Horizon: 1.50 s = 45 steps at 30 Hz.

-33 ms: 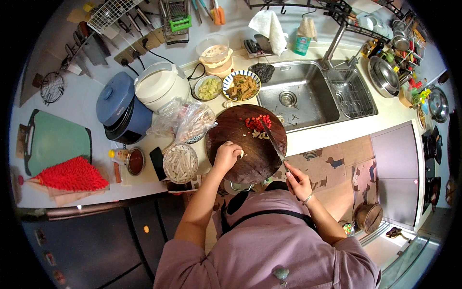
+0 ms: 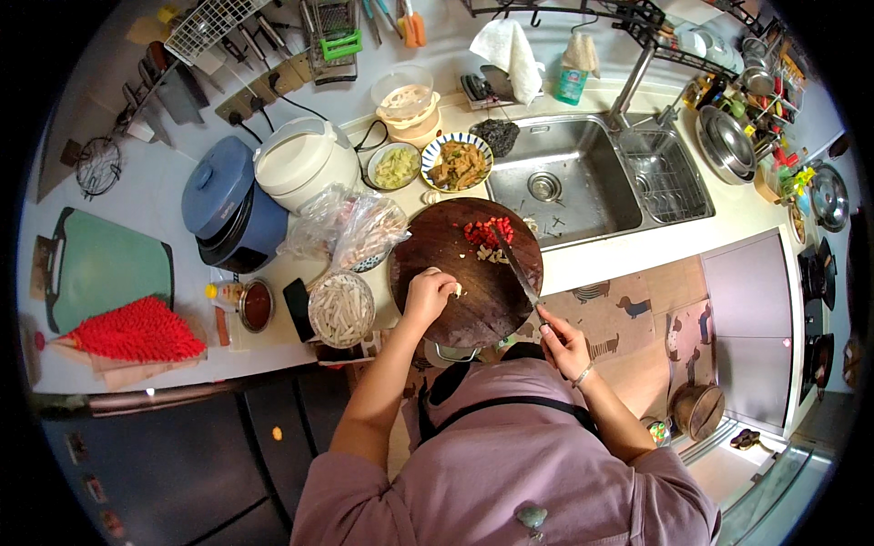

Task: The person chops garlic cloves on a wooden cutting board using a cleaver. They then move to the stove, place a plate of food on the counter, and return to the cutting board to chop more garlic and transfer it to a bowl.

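Observation:
A round dark wooden cutting board lies on the counter edge in front of me. At its far side sit a pile of chopped red pepper and some pale chopped bits. My left hand rests on the board with its fingers curled on a small pale piece. My right hand grips the handle of a kitchen knife. The blade lies slanted across the board, its tip near the red pile.
A steel sink lies right of the board. Behind the board stand a patterned plate of food and a bowl of greens. To the left are plastic bags, a bowl of white strips, a dark phone, a white rice cooker and a blue pot.

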Motion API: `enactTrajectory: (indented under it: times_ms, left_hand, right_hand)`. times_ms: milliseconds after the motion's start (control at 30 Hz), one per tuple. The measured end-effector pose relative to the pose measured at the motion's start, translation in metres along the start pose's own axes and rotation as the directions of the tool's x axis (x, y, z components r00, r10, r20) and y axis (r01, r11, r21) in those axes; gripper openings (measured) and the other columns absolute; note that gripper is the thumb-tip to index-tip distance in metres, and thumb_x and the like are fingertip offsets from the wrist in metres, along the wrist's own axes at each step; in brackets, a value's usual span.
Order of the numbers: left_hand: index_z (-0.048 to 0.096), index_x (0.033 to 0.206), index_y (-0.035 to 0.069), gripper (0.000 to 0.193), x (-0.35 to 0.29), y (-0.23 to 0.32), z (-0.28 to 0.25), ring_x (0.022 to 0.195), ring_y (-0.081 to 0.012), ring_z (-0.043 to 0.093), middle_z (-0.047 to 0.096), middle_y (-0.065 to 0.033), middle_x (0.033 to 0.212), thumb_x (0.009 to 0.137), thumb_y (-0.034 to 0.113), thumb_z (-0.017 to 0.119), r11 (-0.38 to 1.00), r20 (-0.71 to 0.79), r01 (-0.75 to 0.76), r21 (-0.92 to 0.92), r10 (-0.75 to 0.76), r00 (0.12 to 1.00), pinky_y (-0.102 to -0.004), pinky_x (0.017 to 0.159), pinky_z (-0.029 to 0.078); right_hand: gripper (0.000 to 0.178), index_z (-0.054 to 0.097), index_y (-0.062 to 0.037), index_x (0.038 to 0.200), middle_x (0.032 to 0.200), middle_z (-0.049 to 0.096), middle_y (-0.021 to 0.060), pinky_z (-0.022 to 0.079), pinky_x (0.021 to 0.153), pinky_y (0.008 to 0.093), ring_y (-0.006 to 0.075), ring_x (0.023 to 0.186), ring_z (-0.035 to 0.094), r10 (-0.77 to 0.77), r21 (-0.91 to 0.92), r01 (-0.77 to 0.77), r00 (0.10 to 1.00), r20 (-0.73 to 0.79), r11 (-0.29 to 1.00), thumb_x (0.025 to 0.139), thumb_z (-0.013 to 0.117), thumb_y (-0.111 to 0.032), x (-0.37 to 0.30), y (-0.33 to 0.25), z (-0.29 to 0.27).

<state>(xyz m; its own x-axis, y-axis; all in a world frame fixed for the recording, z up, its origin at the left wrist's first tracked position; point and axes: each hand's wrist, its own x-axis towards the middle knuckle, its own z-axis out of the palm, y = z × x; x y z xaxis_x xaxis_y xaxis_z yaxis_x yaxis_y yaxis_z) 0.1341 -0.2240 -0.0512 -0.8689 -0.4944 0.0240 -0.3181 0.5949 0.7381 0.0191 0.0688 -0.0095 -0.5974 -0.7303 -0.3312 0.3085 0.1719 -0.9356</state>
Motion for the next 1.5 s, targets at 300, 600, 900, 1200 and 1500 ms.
enactTrajectory:
  times_ms: [300, 600, 900, 1200, 1500]
  left_hand:
    - [0.064, 0.083, 0.001, 0.004, -0.017, -0.004, 0.021, 0.083, -0.0348, 0.055, 0.055, -0.0152, 0.079, 0.082, -0.003, 0.063, 0.949, -0.075, -0.225, 0.222, 0.247, 0.966, -0.0437, 0.072, 0.047]
    - [0.060, 0.083, 0.001, 0.010, -0.013, 0.003, 0.018, 0.077, -0.0327, 0.058, 0.055, -0.0139, 0.081, 0.077, 0.002, 0.068, 0.966, -0.201, -0.182, 0.184, 0.218, 0.955, -0.0421, 0.070, 0.051]
    - [0.065, 0.089, -0.002, 0.011, -0.040, -0.004, 0.039, 0.083, -0.0299, 0.058, 0.057, -0.0115, 0.084, 0.080, 0.003, 0.066, 0.819, -0.011, -0.337, 0.464, 0.386, 0.923, -0.0384, 0.072, 0.054]
    - [0.062, 0.087, -0.001, 0.007, -0.017, 0.009, 0.023, 0.082, -0.0317, 0.063, 0.062, -0.0159, 0.089, 0.085, 0.006, 0.064, 0.952, 0.031, -0.209, 0.224, 0.208, 0.978, -0.0376, 0.067, 0.053]
    - [0.065, 0.090, -0.002, 0.009, -0.018, -0.004, 0.022, 0.066, -0.0216, 0.065, 0.063, -0.0128, 0.075, 0.082, 0.003, 0.065, 0.983, -0.078, 0.103, -0.149, -0.116, 0.990, -0.0298, 0.059, 0.050]
  right_hand:
    - [0.039, 0.050, -0.0103, 0.139, 0.060, 0.047, -0.0024, 0.032, 0.039, 0.0208, 0.0046, 0.043, 0.039, -0.039, -0.086, 0.041, 0.999, 0.033, 0.995, 0.100, 0.051, -0.013, 0.001, 0.004, 0.003]
    - [0.037, 0.055, -0.0098, 0.135, 0.059, 0.048, -0.0054, 0.035, 0.046, 0.0208, 0.0028, 0.049, 0.040, -0.023, -0.063, 0.022, 0.999, -0.021, 0.998, 0.098, 0.056, -0.014, 0.001, -0.002, 0.006]
    - [0.040, 0.048, -0.0083, 0.140, 0.059, 0.047, -0.0030, 0.032, 0.040, 0.0202, 0.0045, 0.043, 0.039, -0.053, -0.061, 0.053, 0.999, -0.001, 0.997, 0.100, 0.050, -0.013, 0.001, 0.010, 0.001]
    - [0.039, 0.054, -0.0095, 0.136, 0.060, 0.048, -0.0049, 0.035, 0.045, 0.0210, 0.0031, 0.049, 0.040, -0.013, -0.058, 0.016, 0.999, 0.043, 0.998, 0.098, 0.057, -0.016, 0.002, 0.003, 0.000]
    - [0.045, 0.042, -0.0046, 0.142, 0.056, 0.048, 0.0000, 0.034, 0.037, 0.0243, 0.0076, 0.037, 0.040, 0.196, 0.021, -0.206, 0.954, 0.227, 0.978, 0.101, 0.051, -0.021, 0.004, -0.007, -0.003]
